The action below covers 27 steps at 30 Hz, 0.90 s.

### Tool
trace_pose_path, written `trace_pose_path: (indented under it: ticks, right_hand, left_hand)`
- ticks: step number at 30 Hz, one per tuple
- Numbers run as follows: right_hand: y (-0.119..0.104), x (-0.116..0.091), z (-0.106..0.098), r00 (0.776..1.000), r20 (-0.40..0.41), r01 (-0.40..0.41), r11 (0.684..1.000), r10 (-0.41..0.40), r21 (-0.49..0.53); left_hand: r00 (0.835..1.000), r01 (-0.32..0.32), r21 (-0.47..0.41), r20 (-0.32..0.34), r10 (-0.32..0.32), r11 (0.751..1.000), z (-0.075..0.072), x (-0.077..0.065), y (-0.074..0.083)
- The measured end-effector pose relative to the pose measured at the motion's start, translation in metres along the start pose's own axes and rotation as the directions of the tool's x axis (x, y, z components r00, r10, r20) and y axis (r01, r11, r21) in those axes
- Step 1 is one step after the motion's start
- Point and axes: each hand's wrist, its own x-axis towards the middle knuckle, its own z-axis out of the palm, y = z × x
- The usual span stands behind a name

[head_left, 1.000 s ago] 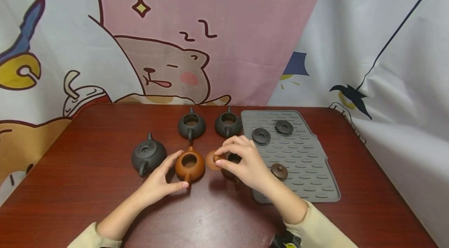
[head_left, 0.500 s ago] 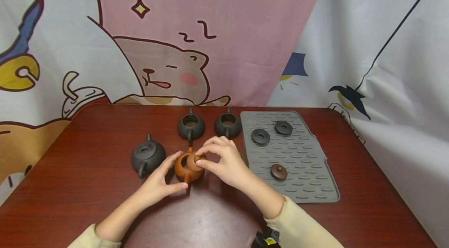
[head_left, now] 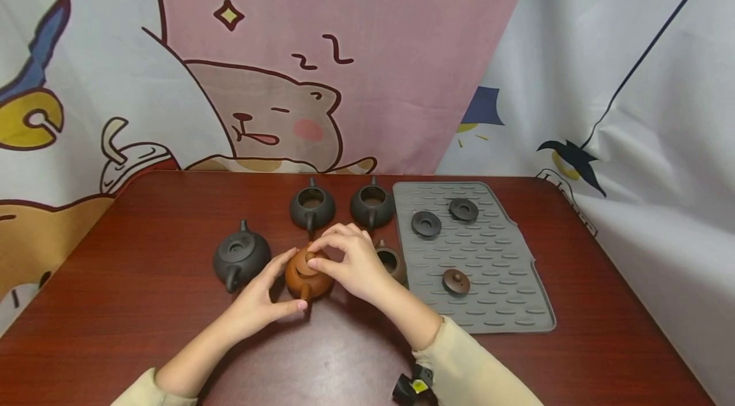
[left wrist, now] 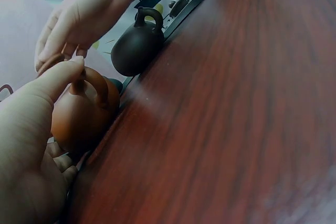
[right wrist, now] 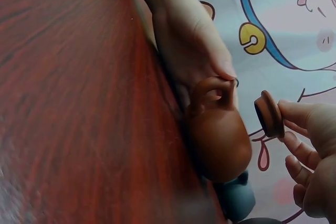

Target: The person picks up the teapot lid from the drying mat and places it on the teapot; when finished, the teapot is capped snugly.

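Observation:
My left hand [head_left: 261,300] holds an orange-brown clay teapot [head_left: 294,279] steady on the table, thumb at its handle and fingers along its far side. Between thumb and fingertips my right hand [head_left: 353,269] pinches the knob of a matching lid [right wrist: 271,115]. That lid hangs tilted just over the pot's opening, and a gap shows between the two in the right wrist view. From the left wrist, the lid is partly hidden behind my left thumb [left wrist: 63,77].
A dark grey teapot [head_left: 252,265] stands left, two lidless dark ones [head_left: 297,214] behind. Right of my right hand is an open brown teapot [head_left: 397,277]. The grey ridged mat [head_left: 499,265] bears two dark discs [head_left: 426,233] and a brown lid [head_left: 456,285].
My right hand has carried the lid leftward from beside the teapot to over its opening, uncovering the brown teapot. My left hand has kept its place.

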Motion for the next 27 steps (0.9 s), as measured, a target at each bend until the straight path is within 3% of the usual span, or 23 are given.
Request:
trace_pose_path:
  ticks: [27]
  right_hand:
    - [0.012, 0.001, 0.019, 0.995, 0.039, -0.085, 0.992, 0.089, -0.094]
  left_hand:
    - [1.000, -0.007, 0.004, -0.005, 0.007, 1.000, 0.000, 0.000, 0.000]
